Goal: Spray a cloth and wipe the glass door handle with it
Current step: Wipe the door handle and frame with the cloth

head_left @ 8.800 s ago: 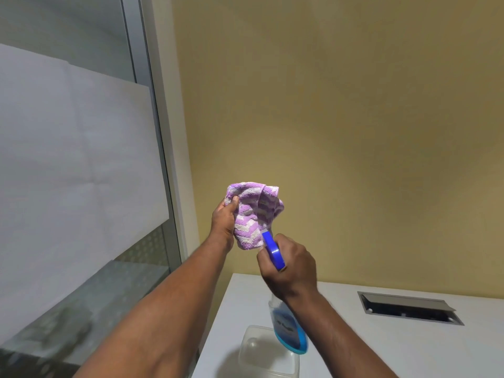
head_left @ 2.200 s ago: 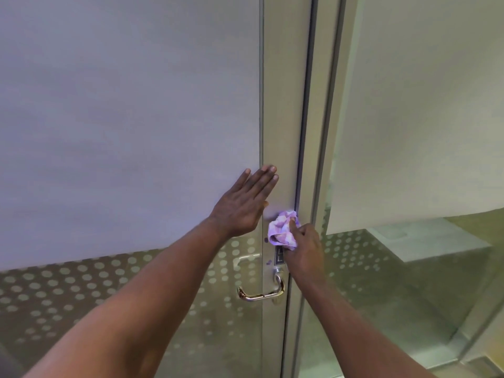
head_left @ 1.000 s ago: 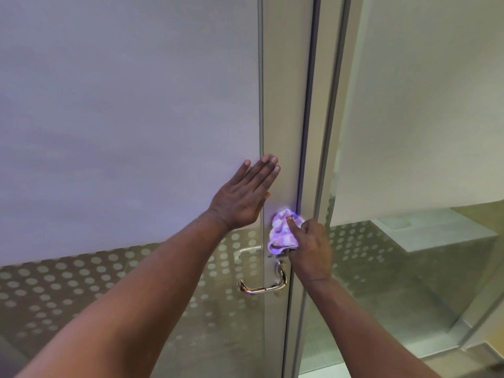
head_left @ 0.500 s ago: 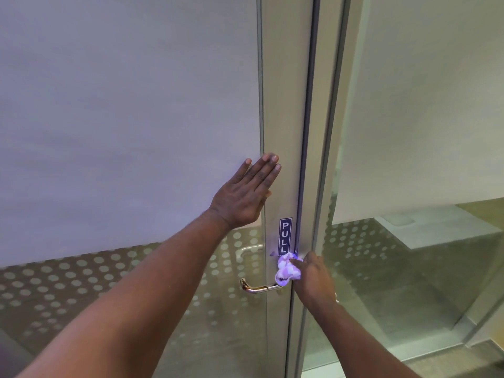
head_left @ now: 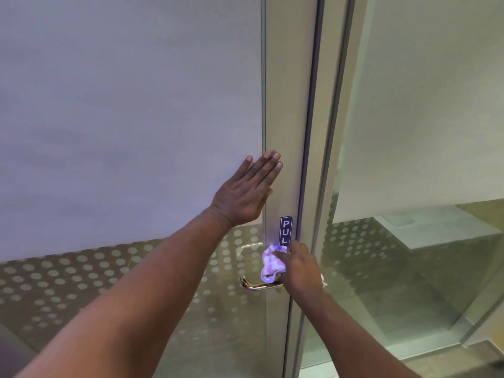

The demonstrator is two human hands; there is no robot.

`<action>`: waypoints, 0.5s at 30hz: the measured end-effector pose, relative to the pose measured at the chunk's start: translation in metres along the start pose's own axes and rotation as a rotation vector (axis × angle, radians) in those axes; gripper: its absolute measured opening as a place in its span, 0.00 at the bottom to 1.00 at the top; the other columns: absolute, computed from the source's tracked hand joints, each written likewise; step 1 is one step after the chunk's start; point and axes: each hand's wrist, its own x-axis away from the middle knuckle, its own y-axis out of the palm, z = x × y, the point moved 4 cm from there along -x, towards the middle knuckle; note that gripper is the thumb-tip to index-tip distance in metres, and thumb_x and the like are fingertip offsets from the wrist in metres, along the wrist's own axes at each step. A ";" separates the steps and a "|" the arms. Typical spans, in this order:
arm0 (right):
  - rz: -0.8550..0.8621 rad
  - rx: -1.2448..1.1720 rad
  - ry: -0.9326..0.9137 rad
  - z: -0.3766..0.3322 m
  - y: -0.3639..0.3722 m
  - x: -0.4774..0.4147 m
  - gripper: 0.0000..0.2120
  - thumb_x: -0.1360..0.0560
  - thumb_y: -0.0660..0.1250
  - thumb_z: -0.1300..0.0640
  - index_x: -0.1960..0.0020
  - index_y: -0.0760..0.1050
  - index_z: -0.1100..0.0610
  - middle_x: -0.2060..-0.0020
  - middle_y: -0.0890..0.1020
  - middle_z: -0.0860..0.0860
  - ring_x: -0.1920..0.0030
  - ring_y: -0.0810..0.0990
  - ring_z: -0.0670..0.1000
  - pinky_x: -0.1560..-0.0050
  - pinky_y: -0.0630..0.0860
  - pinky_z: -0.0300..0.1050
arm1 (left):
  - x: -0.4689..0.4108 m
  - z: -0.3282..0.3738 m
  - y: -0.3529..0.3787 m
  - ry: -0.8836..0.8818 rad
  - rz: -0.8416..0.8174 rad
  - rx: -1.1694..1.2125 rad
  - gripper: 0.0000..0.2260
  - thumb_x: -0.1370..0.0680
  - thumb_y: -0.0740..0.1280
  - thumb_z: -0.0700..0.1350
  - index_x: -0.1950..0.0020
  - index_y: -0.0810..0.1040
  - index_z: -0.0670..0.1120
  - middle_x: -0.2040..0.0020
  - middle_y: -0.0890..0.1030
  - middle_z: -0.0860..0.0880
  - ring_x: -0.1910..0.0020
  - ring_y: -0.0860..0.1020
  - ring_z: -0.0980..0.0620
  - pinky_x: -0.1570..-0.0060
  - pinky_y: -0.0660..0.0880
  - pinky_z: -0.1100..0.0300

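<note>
Your right hand [head_left: 301, 268] grips the cloth [head_left: 271, 264] on the door handle [head_left: 257, 285]; your left hand [head_left: 246, 193] lies flat and open on the door [head_left: 289, 105].

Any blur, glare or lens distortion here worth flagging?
Head view: wide-angle bend, the door frame leans; the purple cloth in the right hand looks overexposed and soft; the handle shows small glints; the left hand is sharp; the sign is readable, partly covered.

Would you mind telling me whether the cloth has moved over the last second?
Yes. The purple cloth moved down from covering the PULL sticker to the door handle.
</note>
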 end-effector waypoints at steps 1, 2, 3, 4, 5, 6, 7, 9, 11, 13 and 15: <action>-0.036 -0.003 0.026 0.004 0.004 0.002 0.21 0.31 0.74 0.56 0.38 0.83 0.47 0.48 0.77 0.54 0.46 0.76 0.59 0.50 0.73 0.51 | 0.000 0.000 0.000 -0.001 -0.003 0.001 0.26 0.13 0.50 0.47 0.16 0.55 0.40 0.15 0.55 0.41 0.15 0.51 0.46 0.17 0.44 0.47; -0.041 -0.019 0.051 0.007 0.005 0.004 0.19 0.30 0.74 0.54 0.39 0.84 0.47 0.48 0.77 0.53 0.46 0.76 0.59 0.50 0.74 0.50 | 0.000 0.000 0.000 -0.001 -0.003 0.000 0.26 0.13 0.51 0.47 0.16 0.55 0.40 0.15 0.55 0.41 0.15 0.51 0.45 0.17 0.44 0.47; -0.011 -0.054 0.074 0.010 0.004 0.005 0.17 0.30 0.74 0.54 0.42 0.85 0.47 0.51 0.77 0.53 0.48 0.77 0.59 0.51 0.74 0.50 | -0.001 0.000 0.000 0.000 -0.002 -0.002 0.26 0.13 0.51 0.47 0.16 0.55 0.40 0.15 0.56 0.41 0.15 0.52 0.45 0.17 0.44 0.47; 0.043 -0.104 0.092 0.013 0.000 0.006 0.16 0.32 0.76 0.54 0.44 0.86 0.48 0.54 0.76 0.53 0.51 0.78 0.59 0.55 0.75 0.49 | -0.001 0.000 0.000 0.000 0.001 -0.003 0.26 0.13 0.51 0.47 0.16 0.55 0.40 0.16 0.56 0.41 0.16 0.52 0.45 0.17 0.44 0.47; 0.107 -0.156 0.098 0.014 -0.004 0.006 0.16 0.34 0.77 0.56 0.46 0.87 0.50 0.57 0.76 0.52 0.54 0.78 0.59 0.59 0.75 0.49 | -0.001 0.001 0.000 0.001 0.002 -0.005 0.26 0.13 0.51 0.47 0.16 0.55 0.40 0.16 0.56 0.41 0.16 0.52 0.45 0.17 0.44 0.47; 0.182 -0.197 0.091 0.016 -0.010 0.005 0.17 0.36 0.76 0.57 0.47 0.87 0.51 0.58 0.75 0.52 0.56 0.78 0.59 0.61 0.76 0.49 | -0.001 0.001 0.000 0.002 0.002 -0.007 0.26 0.13 0.50 0.47 0.16 0.56 0.40 0.16 0.56 0.41 0.16 0.53 0.45 0.17 0.43 0.47; 0.268 -0.228 0.075 0.016 -0.018 0.002 0.19 0.37 0.74 0.58 0.45 0.87 0.52 0.58 0.74 0.52 0.57 0.78 0.59 0.62 0.76 0.50 | -0.001 0.001 -0.001 0.002 0.002 -0.009 0.25 0.13 0.50 0.47 0.16 0.56 0.40 0.16 0.57 0.41 0.16 0.53 0.45 0.17 0.43 0.47; 0.446 -0.256 0.045 0.016 -0.037 -0.007 0.24 0.37 0.68 0.57 0.42 0.86 0.54 0.57 0.73 0.53 0.59 0.77 0.59 0.61 0.76 0.50 | -0.001 0.001 -0.001 0.002 0.004 -0.011 0.25 0.13 0.50 0.47 0.16 0.56 0.40 0.16 0.57 0.41 0.16 0.54 0.45 0.17 0.42 0.47; 0.541 -0.235 0.052 0.015 -0.049 -0.018 0.26 0.37 0.72 0.60 0.39 0.85 0.55 0.56 0.72 0.54 0.59 0.76 0.59 0.60 0.75 0.50 | -0.002 0.000 -0.003 0.002 0.011 -0.013 0.25 0.13 0.50 0.46 0.16 0.57 0.40 0.16 0.58 0.41 0.16 0.54 0.44 0.17 0.43 0.47; 0.522 -0.193 0.060 0.012 -0.051 -0.025 0.31 0.41 0.79 0.64 0.38 0.84 0.56 0.56 0.74 0.55 0.58 0.76 0.60 0.60 0.77 0.54 | -0.002 0.001 -0.002 0.003 0.014 -0.012 0.25 0.13 0.51 0.46 0.16 0.56 0.40 0.16 0.58 0.41 0.16 0.54 0.44 0.17 0.43 0.47; 0.480 -0.139 0.021 0.009 -0.045 -0.025 0.33 0.43 0.81 0.66 0.38 0.84 0.58 0.57 0.75 0.57 0.58 0.76 0.61 0.60 0.77 0.56 | -0.001 0.001 -0.001 0.005 0.021 -0.013 0.26 0.14 0.53 0.46 0.16 0.56 0.40 0.16 0.58 0.41 0.16 0.54 0.45 0.17 0.43 0.47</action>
